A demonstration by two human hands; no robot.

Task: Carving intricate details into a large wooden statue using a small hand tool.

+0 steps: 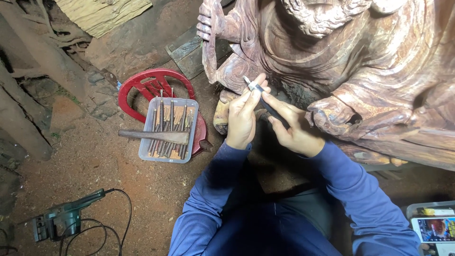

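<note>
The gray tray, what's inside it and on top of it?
The gray tray holds many thin metal chisels standing side by side. A wooden mallet lies across them, hiding their middles. The tray's bottom is mostly covered.

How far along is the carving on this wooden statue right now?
The wooden statue already shows deep robe folds and a shaped hand. In hand: the left hand and right hand together hold a small carving tool against a lower edge of it. The tray of chisels and the mallet across it lie unused. What remains cannot be told.
</note>
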